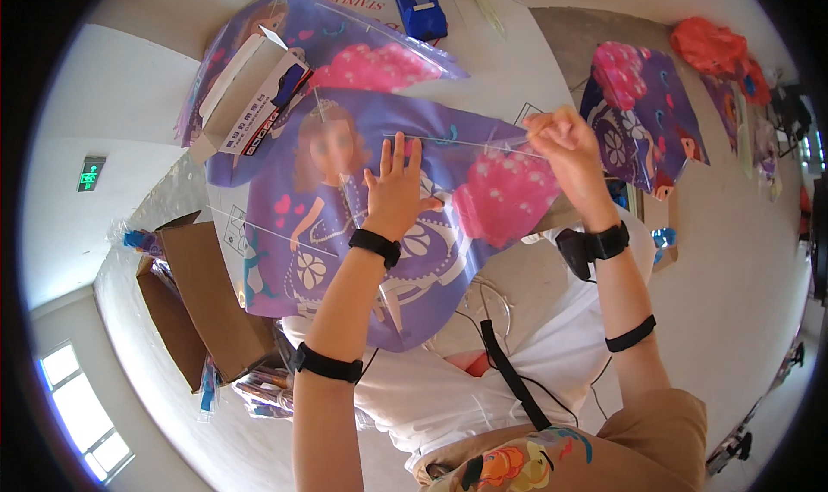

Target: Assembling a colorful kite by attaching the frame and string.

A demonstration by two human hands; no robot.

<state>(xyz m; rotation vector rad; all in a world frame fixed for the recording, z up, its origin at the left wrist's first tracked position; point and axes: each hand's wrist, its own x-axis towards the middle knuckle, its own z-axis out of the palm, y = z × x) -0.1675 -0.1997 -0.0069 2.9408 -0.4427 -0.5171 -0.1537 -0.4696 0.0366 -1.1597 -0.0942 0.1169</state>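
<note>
A purple kite (345, 225) printed with a princess figure and a pink patch lies across the table in front of me and hangs over its near edge. Thin pale rods (466, 144) run over it, one across toward its right corner. My left hand (397, 190) rests flat on the middle of the kite, fingers spread, next to that rod's left end. Beside the right corner, my right hand (569, 151) is closed with its fingertips pinched together. What sits between those fingertips is too small to make out.
On the table (517, 52) are a blue tape dispenser (423, 13), an opened carton (254, 104) and another purple kite (379, 56). A brown cardboard box (207, 294) stands at left. Another printed kite (642, 117) and a red plastic bag (707, 43) lie at right.
</note>
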